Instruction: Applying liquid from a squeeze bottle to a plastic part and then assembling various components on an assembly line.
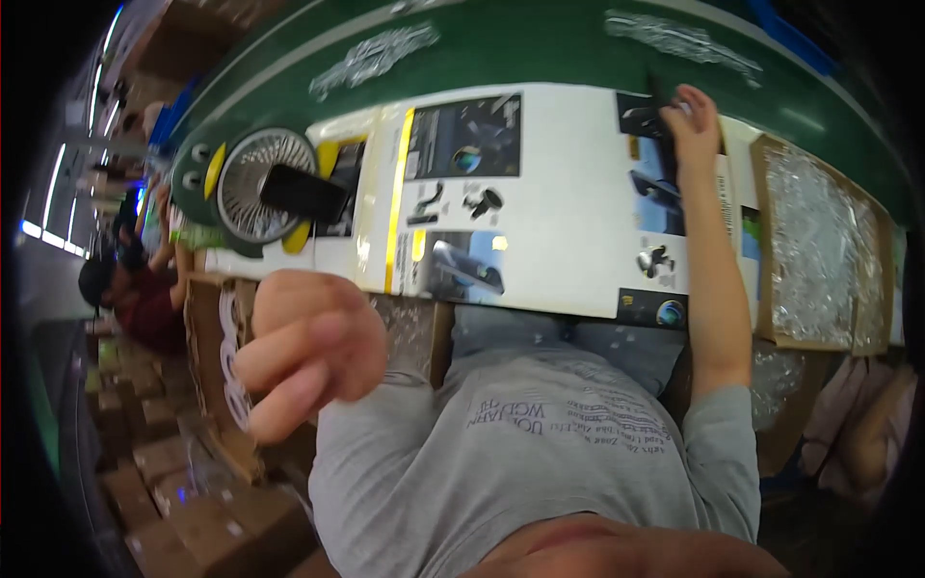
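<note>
My left hand is raised close to the camera, in front of the table's near edge. Its fingers are curled in, and whatever may be inside them is hidden. Reaching across the table, my right hand pinches a thin dark piece whose kind I cannot make out. This hand is over the far right part of a white printed cardboard package, which has a yellow stripe and pictures of phone holders. Left of the package is a round fan in a green penguin-shaped body, with a black phone-like slab in front of its grille.
Clear plastic packets and more packets lie on the green surface beyond. An open carton of clear plastic bags stands at right. Another carton is at left, above stacked brown boxes. A person is farther left.
</note>
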